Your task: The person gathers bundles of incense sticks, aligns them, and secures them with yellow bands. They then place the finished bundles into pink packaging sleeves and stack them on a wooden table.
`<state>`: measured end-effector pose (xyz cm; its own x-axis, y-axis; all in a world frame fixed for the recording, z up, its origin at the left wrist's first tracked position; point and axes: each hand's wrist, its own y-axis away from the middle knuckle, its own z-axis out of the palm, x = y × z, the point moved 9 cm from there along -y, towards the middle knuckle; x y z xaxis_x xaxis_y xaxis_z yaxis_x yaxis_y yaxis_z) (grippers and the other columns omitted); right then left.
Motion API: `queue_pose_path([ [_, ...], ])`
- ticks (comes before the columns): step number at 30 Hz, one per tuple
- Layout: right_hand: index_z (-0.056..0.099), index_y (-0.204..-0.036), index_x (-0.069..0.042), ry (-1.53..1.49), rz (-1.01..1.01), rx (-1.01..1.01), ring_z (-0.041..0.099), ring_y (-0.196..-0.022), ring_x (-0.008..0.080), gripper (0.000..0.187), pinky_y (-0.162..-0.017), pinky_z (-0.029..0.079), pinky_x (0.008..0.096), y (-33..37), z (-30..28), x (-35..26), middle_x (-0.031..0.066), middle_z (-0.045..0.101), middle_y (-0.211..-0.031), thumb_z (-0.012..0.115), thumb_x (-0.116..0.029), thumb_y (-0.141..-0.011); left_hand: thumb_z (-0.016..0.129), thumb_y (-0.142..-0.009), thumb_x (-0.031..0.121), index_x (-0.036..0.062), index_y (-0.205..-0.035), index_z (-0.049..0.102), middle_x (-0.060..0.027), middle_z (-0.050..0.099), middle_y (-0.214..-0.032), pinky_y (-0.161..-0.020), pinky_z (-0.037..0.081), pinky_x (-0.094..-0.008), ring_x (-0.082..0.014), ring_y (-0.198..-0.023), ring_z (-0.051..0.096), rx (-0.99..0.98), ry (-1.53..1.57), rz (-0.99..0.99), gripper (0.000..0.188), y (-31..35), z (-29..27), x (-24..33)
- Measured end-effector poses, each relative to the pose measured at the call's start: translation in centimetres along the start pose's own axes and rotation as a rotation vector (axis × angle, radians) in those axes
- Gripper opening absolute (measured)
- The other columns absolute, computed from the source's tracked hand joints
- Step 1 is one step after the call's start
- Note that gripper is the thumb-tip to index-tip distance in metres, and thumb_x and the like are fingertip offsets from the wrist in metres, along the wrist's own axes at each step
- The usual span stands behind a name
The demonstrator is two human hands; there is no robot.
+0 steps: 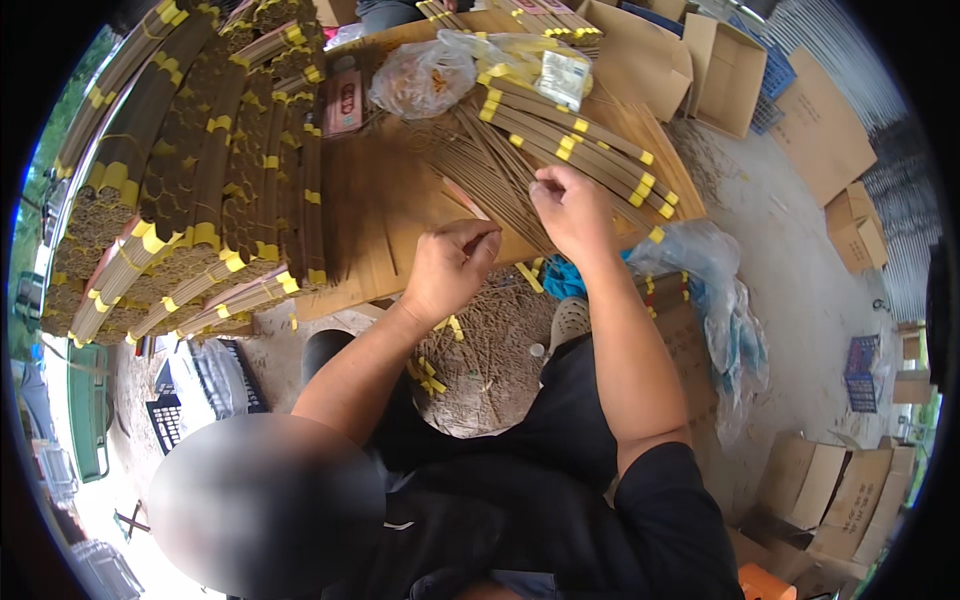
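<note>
Loose thin brown sticks, which look like incense sticks (487,172), lie fanned across the wooden table in front of me. My left hand (452,265) is above the table's near edge, fingers curled and thumb pressed to them; whatever it may hold is too small to make out. To its right and a little farther off, my right hand (574,212) is closed in a pinch over the right side of the loose sticks. I cannot tell whether a stick is in that pinch. Just beyond it lie stick bundles (590,150) wrapped with yellow bands.
A tall stack of yellow-banded bundles (205,150) fills the table's left side. Clear plastic bags (424,78) lie at the back, near a white packet (563,80). Cardboard boxes (725,75) stand at the far right. Stick scraps and yellow bands (430,375) litter the floor below me.
</note>
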<state>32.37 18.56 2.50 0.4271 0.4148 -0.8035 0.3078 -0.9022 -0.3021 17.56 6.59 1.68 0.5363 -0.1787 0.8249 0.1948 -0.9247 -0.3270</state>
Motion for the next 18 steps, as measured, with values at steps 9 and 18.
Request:
queue_pose_path([
  [9, 0.072, -0.11, -0.005, 0.236, -0.006, 0.132, 0.07, -0.099, 0.0348, 0.027, -0.09, 0.056, 0.0422, -6.3, -4.1, 2.9, 0.0185, 0.073, -0.104, 0.071, -0.023, -0.09, 0.064, -0.096, 0.01, -0.0057, -0.114, 0.067, -0.0159, 0.072, -0.112, -0.088, 0.057, -0.0337, -0.0223, -0.101, 0.07, -0.137, 0.415, -0.363, 0.025, -0.4, 6.1, -0.8],
  [18, 0.066, -0.122, 0.007, 0.522, -0.045, -0.539, 0.063, -0.116, 0.0415, 0.075, -0.098, 0.049, 0.0444, -20.1, 2.0, 14.3, 0.0306, 0.066, -0.121, 0.06, -0.062, -0.093, 0.062, -0.092, 0.012, -0.0044, -0.115, 0.059, -0.0147, 0.054, -0.108, -0.078, 0.053, -0.0486, -0.0278, -0.096, 0.056, 0.293, 1.096, -0.921, 0.029, -12.4, 18.8, -8.6],
])
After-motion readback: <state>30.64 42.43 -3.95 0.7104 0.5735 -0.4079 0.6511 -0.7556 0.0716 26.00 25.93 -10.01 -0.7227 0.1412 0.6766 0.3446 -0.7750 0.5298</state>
